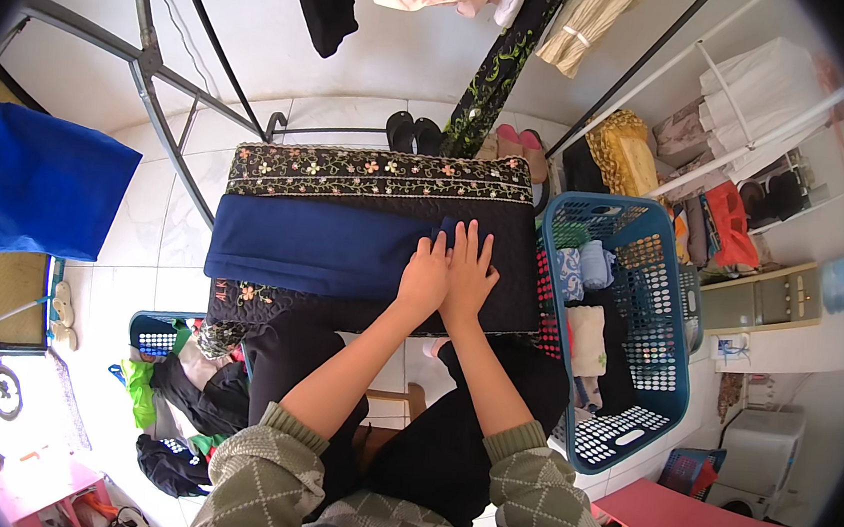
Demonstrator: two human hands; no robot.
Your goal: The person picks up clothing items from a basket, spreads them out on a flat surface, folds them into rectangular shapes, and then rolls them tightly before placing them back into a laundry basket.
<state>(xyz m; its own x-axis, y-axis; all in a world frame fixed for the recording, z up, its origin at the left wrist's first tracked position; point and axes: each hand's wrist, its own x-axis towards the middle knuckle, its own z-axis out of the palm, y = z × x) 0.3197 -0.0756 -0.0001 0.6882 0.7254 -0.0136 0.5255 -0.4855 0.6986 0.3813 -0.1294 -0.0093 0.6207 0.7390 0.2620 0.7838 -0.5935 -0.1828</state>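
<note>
A navy blue cloth (310,246), folded into a long flat strip, lies across a low surface draped with a black quilted cover (501,300) with an embroidered floral band. My left hand (425,273) rests on the cloth's right end, fingers pointing away from me. Beside it and touching it, my right hand (471,271) lies flat with its fingers spread, over the cloth's right edge and partly over the black cover. Whether the fingers of my left hand pinch any fabric is hidden.
A teal plastic basket (678,308) with folded and rolled clothes stands close at the right. At the lower left, a blue basket (153,319) sits by a heap of loose clothes (203,395). A blue bag (53,182) hangs at the left. A metal frame (171,121) rises behind.
</note>
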